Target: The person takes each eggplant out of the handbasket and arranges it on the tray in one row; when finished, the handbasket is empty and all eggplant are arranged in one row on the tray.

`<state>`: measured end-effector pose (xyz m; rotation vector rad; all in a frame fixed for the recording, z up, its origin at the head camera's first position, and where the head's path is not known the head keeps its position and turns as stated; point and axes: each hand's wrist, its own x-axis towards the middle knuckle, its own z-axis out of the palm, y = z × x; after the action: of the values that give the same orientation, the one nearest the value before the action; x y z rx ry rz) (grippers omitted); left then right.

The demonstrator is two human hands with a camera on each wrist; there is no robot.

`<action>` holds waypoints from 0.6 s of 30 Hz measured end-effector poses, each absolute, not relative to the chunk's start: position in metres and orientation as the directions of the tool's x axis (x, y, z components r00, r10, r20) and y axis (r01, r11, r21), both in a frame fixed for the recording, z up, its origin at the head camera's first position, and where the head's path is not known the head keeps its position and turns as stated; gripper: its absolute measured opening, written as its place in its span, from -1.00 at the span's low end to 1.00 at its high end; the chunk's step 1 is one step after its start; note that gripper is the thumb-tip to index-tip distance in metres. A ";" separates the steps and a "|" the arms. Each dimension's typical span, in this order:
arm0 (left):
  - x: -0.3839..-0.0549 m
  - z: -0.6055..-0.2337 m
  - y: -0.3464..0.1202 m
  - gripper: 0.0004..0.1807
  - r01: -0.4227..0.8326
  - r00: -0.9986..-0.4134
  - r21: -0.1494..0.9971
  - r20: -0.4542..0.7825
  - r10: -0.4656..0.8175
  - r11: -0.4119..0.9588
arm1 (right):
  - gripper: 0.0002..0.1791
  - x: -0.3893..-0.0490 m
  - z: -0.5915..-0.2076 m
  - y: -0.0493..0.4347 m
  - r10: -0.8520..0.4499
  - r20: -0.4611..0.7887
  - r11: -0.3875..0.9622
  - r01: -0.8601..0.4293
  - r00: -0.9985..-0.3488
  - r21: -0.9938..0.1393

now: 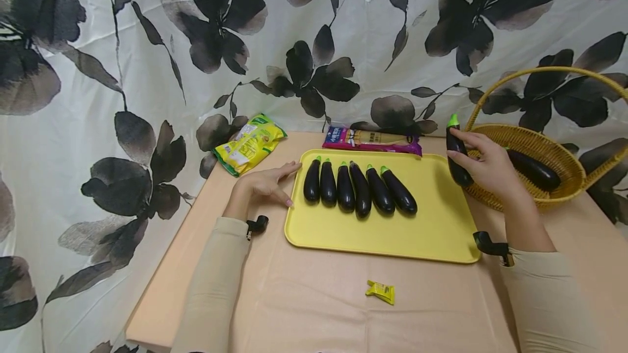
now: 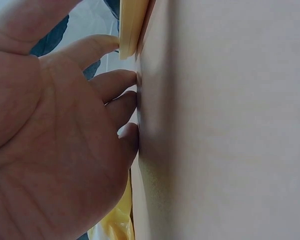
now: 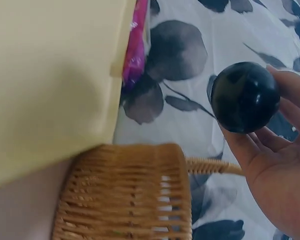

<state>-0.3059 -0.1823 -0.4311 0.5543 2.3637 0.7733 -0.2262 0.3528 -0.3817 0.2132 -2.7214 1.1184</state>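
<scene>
My right hand grips a dark purple eggplant with a green stem, held up between the tray's right edge and the wicker basket. In the right wrist view the rounded end of this eggplant faces the camera, fingers and thumb around it. Another eggplant lies in the basket. On the yellow tray, several eggplants lie side by side, stems away from me. At the tray's left edge rests my left hand, fingers extended; in the left wrist view a fingertip touches the tray rim.
A yellow-green snack bag lies at the table's back left. Behind the tray is a purple noodle-like packet. A small yellow wrapped candy sits in front of the tray. The basket's tall handle arches over it, near the floral curtain.
</scene>
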 end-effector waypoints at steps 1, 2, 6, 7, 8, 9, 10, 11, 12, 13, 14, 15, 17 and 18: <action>-0.306 -0.431 -0.182 0.42 0.199 -0.742 0.636 -0.398 0.539 0.745 | -0.34 -0.227 -0.383 0.350 -0.072 0.223 0.705 -0.208 -0.972 -0.678; -0.306 -0.432 -0.183 0.42 0.198 -0.742 0.637 -0.399 0.538 0.745 | -0.33 -0.227 -0.384 0.348 -0.085 0.218 0.707 -0.214 -0.972 -0.675; -0.306 -0.432 -0.182 0.42 0.197 -0.744 0.634 -0.400 0.535 0.748 | -0.32 -0.230 -0.390 0.341 -0.139 0.204 0.708 -0.241 -0.969 -0.664; -0.307 -0.432 -0.183 0.42 0.196 -0.744 0.635 -0.400 0.535 0.748 | -0.32 -0.230 -0.392 0.339 -0.150 0.196 0.706 -0.244 -0.969 -0.665; -0.307 -0.432 -0.183 0.42 0.196 -0.745 0.635 -0.400 0.535 0.747 | -0.32 -0.230 -0.393 0.338 -0.161 0.192 0.706 -0.249 -0.968 -0.663; -0.307 -0.432 -0.183 0.41 0.194 -0.745 0.636 -0.400 0.534 0.747 | -0.32 -0.231 -0.395 0.336 -0.167 0.184 0.709 -0.248 -0.969 -0.660; -0.307 -0.432 -0.183 0.41 0.195 -0.745 0.635 -0.399 0.534 0.747 | -0.32 -0.231 -0.397 0.335 -0.175 0.176 0.710 -0.248 -0.969 -0.659; -0.307 -0.432 -0.183 0.41 0.195 -0.746 0.636 -0.399 0.534 0.747 | -0.33 -0.232 -0.399 0.334 -0.182 0.169 0.713 -0.248 -0.969 -0.656; -0.307 -0.431 -0.183 0.42 0.195 -0.745 0.637 -0.398 0.535 0.746 | -0.34 -0.233 -0.401 0.332 -0.190 0.165 0.717 -0.252 -0.968 -0.650; -0.307 -0.431 -0.183 0.42 0.194 -0.745 0.639 -0.398 0.536 0.745 | -0.34 -0.234 -0.403 0.331 -0.200 0.159 0.718 -0.255 -0.967 -0.647; -0.307 -0.431 -0.182 0.42 0.194 -0.745 0.639 -0.397 0.536 0.744 | -0.35 -0.235 -0.405 0.330 -0.211 0.151 0.721 -0.258 -0.966 -0.643; -0.307 -0.431 -0.182 0.42 0.194 -0.745 0.640 -0.398 0.536 0.744 | -0.36 -0.236 -0.407 0.329 -0.222 0.141 0.725 -0.260 -0.965 -0.637; -0.307 -0.431 -0.182 0.42 0.190 -0.745 0.640 -0.399 0.534 0.744 | -0.36 -0.238 -0.410 0.327 -0.253 0.123 0.726 -0.272 -0.960 -0.631; -0.307 -0.431 -0.182 0.42 0.188 -0.744 0.642 -0.400 0.535 0.743 | -0.36 -0.238 -0.412 0.327 -0.265 0.109 0.727 -0.273 -0.958 -0.630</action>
<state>-0.3067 -0.1821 -0.4312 0.5428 2.3594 0.7854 -0.2383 0.3268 -0.4116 0.4535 -2.9085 1.0634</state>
